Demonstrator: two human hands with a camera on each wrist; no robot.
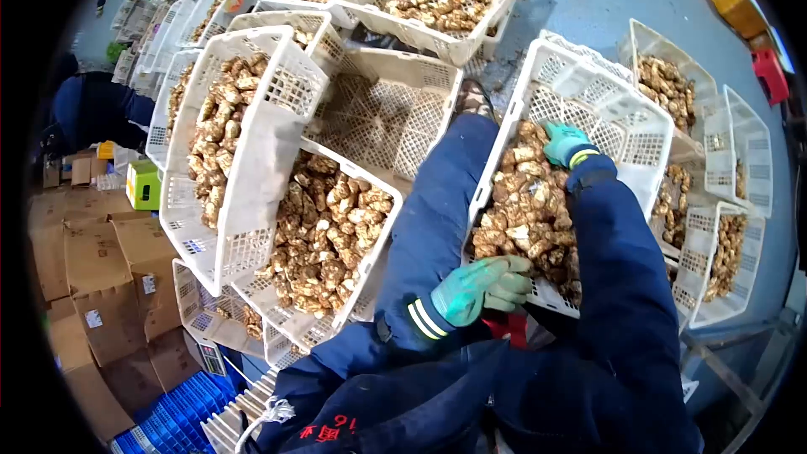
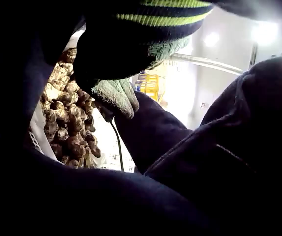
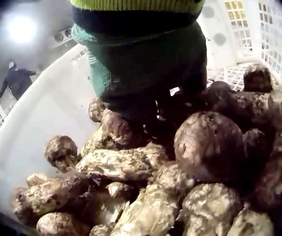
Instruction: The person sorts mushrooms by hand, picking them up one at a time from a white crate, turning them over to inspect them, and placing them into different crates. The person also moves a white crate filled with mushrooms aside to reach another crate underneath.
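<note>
A white slatted crate [image 1: 514,101] stands before me, its near part heaped with brown, soil-flecked mushrooms [image 1: 525,202]. At the far edge of the heap, my right hand [image 1: 565,143], in a green glove, reaches down among the mushrooms. In the right wrist view its fingers go into shadow between round caps and pale stems, so I cannot tell whether they grip one. My left hand [image 1: 481,290], gloved alike, is by the crate's near left corner with its fingers extended and nothing visible in them. The left wrist view shows its glove fingertips [image 2: 126,101] beside dark clothing.
Another crate of mushrooms [image 1: 324,240] stands left of my leg, with a tilted crate [image 1: 261,168] overlapping it. An empty crate [image 1: 382,109] lies beyond. More filled crates [image 1: 664,92] line the right side. Cardboard boxes [image 1: 109,319] and blue crates [image 1: 181,416] are at far left.
</note>
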